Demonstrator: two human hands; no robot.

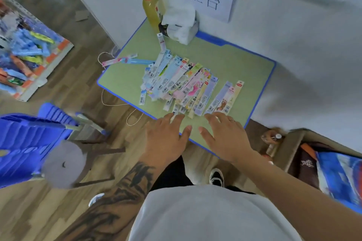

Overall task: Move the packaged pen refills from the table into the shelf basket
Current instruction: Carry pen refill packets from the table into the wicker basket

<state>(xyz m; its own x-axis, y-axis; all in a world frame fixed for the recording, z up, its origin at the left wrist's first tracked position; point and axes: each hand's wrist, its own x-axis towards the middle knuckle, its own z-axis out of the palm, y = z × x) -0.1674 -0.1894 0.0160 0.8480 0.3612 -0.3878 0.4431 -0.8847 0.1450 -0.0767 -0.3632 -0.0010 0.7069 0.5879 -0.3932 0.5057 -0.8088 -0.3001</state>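
Observation:
A heap of several packaged pen refills (182, 84), long flat packs in pale blue, pink and yellow, lies spread over the middle of the small green table (244, 64). A few packs lie apart: one at the table's left edge (125, 61) and two at the right (227, 96). My left hand (166, 137) hovers flat over the near edge, fingertips at the closest packs. My right hand (225, 135) is beside it, fingers spread, holding nothing. The shelf basket (31, 58) with colourful packs sits at the far left.
A yellow drink bottle (151, 10) and a tissue box (182, 25) stand at the table's back against the wall under a paper sign. A blue plastic chair (29, 137) and a stool stand left of me. A box with goods (333, 168) is at the right.

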